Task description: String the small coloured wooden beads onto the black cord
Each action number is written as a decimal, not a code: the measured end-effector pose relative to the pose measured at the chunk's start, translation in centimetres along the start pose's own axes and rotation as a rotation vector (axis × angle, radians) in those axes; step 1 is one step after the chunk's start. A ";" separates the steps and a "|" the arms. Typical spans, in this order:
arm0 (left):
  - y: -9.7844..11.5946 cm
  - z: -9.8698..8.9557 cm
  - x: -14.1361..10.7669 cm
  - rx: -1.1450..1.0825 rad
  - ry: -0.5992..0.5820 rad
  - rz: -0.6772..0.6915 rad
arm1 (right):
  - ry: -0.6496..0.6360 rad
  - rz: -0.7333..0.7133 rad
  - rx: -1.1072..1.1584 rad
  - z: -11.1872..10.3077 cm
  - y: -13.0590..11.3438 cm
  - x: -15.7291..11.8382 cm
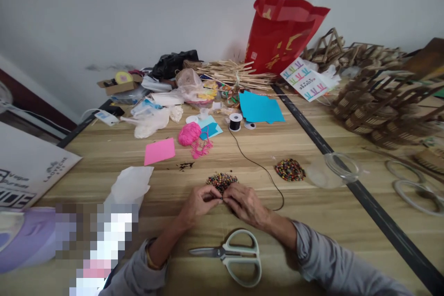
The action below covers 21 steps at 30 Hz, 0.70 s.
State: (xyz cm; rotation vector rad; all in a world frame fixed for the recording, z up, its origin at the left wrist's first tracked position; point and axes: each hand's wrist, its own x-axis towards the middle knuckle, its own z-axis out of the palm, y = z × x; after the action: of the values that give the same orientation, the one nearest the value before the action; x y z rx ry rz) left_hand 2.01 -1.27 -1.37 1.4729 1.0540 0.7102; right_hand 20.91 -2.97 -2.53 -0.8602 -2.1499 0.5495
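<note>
My left hand (201, 202) and my right hand (247, 202) meet fingertip to fingertip, both pinched closed, just in front of a loose pile of multicoloured beads (222, 180). A tiny dark spot shows between the fingertips, too small to name. A thin black cord (258, 164) runs from a white spool (235, 122), curves round and disappears at my right hand, which pinches it. What the left fingers hold is hidden. Close to my forearms lie open-bladed-tip-left scissors (239, 256) with pale green handles. Strung beads (290, 169) lie coiled at the right.
A clear round lid (342, 167) lies to the right. Pink yarn (189, 134), a pink card (159, 151) and blue sheets (262, 107) are farther back. Beyond stand a red bag (284, 37) and brown woven baskets (374, 111). White paper (130, 185) lies left.
</note>
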 end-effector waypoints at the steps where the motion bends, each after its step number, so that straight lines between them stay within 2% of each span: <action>1: 0.0 0.0 0.0 0.002 0.000 0.000 | 0.005 0.001 0.003 0.0 0.0 0.0; 13: -0.2 -0.1 0.2 -0.006 -0.009 0.014 | 0.064 0.021 0.039 0.0 0.0 0.0; 21: 0.2 0.4 0.4 -0.028 -0.011 -0.023 | 0.012 0.033 0.019 -0.3 0.3 -0.2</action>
State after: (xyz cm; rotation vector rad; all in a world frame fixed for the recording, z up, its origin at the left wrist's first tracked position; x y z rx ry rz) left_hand 2.59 -1.03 -1.30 1.4372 1.0472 0.6978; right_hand 21.33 -2.88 -2.58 -0.8875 -2.1200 0.5790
